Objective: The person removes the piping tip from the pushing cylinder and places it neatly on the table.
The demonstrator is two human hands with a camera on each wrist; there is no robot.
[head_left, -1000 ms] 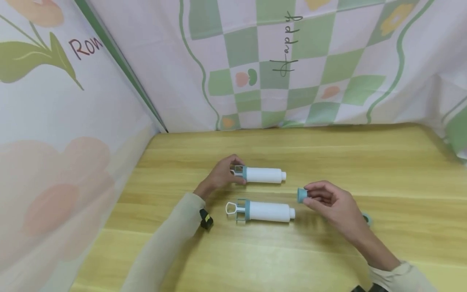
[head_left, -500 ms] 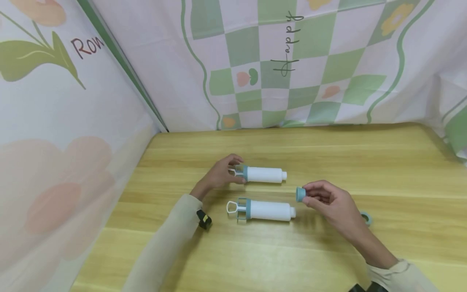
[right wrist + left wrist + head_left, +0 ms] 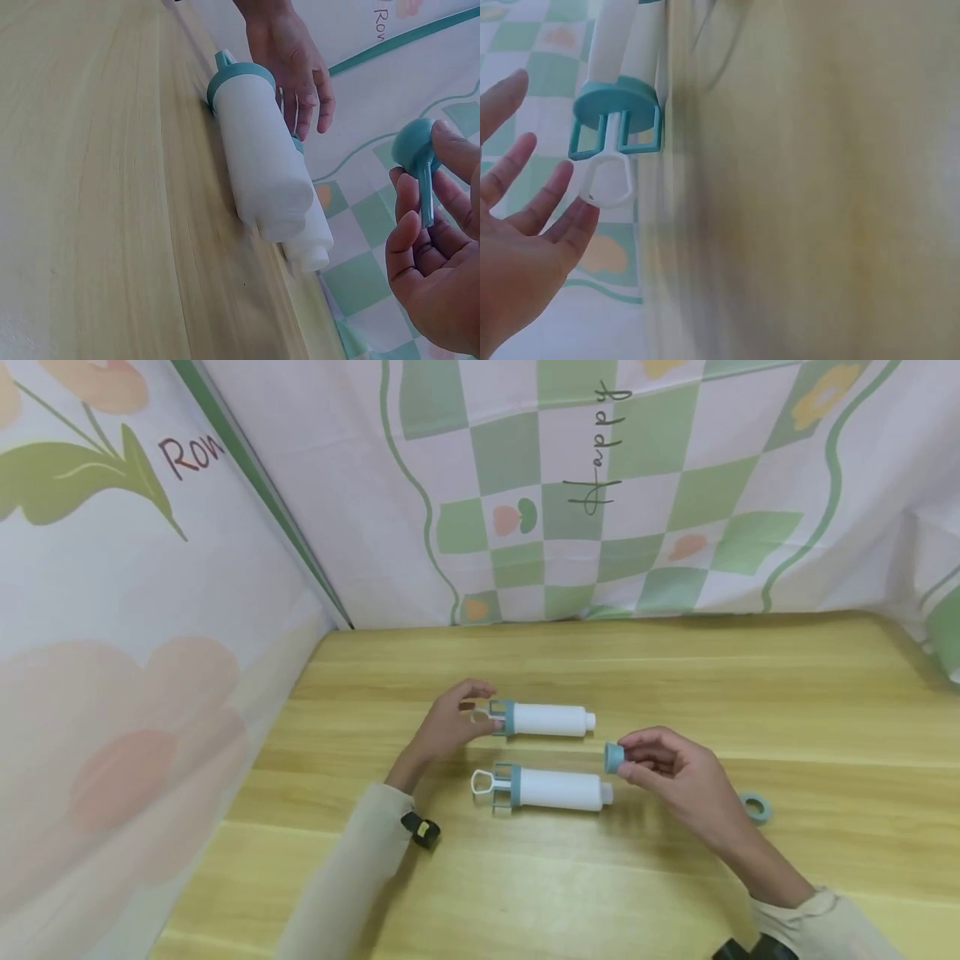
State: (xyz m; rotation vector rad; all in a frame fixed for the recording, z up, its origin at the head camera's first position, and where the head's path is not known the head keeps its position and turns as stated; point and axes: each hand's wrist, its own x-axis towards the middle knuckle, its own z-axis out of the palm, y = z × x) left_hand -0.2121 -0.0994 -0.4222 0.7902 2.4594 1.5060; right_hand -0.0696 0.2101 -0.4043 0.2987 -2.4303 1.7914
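Two white syringe-like tubes with teal collars and white pull-ring plungers lie side by side on the table: a far tube and a near tube. My left hand is at the plunger end of the far tube. Its fingers are spread in the left wrist view, with fingertips beside the white pull ring; whether they touch it I cannot tell. My right hand pinches a small teal nozzle above the table, to the right of the tubes' tips. A thin stem on the nozzle shows in the right wrist view.
A teal ring lies on the wooden table by my right wrist. Patterned cloth hangs behind the table's far edge, and another floral cloth covers the left side.
My left hand has drawn back slightly from the far tube's plunger end, and more of its teal frame shows. The right hand keeps its pinch on the nozzle. The head view has shifted slightly.
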